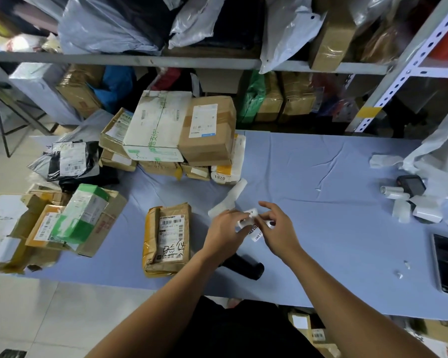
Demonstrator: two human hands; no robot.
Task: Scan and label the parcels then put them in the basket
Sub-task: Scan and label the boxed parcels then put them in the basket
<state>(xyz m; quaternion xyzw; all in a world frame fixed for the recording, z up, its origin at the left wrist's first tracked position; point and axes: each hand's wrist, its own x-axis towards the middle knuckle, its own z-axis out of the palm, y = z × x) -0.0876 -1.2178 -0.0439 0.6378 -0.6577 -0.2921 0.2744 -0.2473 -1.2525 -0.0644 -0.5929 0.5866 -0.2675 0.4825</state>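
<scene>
Item one: our left hand (pixel 225 228) and right hand (pixel 278 233), fingers curled, both pinching a printed label strip (pixel 251 223) just above the blue table (pixel 321 177). Item two: taped parcel (pixel 168 239), lying flat just left of our left hand, untouched. Item three: black scanner (pixel 243 267), partly hidden under our left forearm. Item four: stacked parcels (pixel 181 135), far left of the table. Item five: label printer (pixel 411 184), well to the right
</scene>
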